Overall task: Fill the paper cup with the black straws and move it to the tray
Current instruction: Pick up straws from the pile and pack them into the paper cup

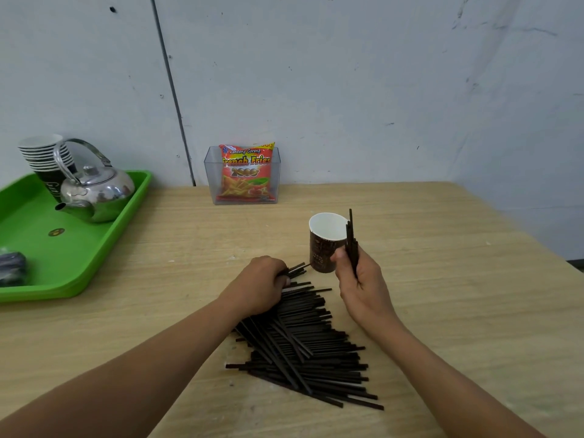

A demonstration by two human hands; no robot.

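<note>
A dark brown paper cup (325, 248) with a white inside stands upright on the wooden table; no straws show inside it. Just right of the cup, my right hand (360, 279) grips a small upright bundle of black straws (351, 241), their tips level with the cup's rim. A big pile of black straws (309, 346) lies on the table in front of me. My left hand (262, 286) lies on the pile's far end, fingers curled round a few straws. The green tray (104, 241) sits at the far left.
On the tray stand a steel kettle (94, 191), a stack of paper cups (44, 156) and a dark object (11, 267) at its left edge. A clear box with a snack bag (245, 175) stands against the wall. The table's right edge is near.
</note>
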